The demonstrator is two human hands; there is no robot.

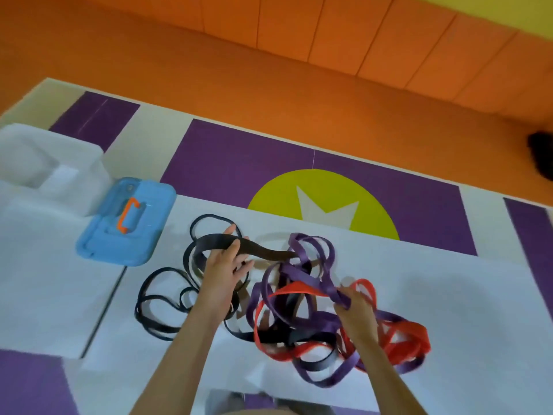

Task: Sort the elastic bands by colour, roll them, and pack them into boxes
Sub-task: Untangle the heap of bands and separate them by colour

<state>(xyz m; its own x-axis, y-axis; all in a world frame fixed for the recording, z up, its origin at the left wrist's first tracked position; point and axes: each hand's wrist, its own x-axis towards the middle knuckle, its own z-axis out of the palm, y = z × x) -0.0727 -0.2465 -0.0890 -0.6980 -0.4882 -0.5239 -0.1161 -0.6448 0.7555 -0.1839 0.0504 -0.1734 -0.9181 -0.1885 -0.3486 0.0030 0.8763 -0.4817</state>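
Note:
A tangle of purple bands (302, 274), red bands (404, 339) and black ones lies on white sheets on the floor. To its left sits a separate heap of black bands (161, 298). My left hand (224, 265) grips a wide black band (260, 250) that stretches right into the tangle. My right hand (354, 307) is closed on a purple band at the tangle's middle, lifting it a little.
A blue box lid (104, 244) with an orange handle (128, 215) lies at the left. Behind it stands a clear plastic box (74, 175). The purple and cream mat (239, 163) has a green circle (377, 199). Orange wall padding (299, 40) rises behind.

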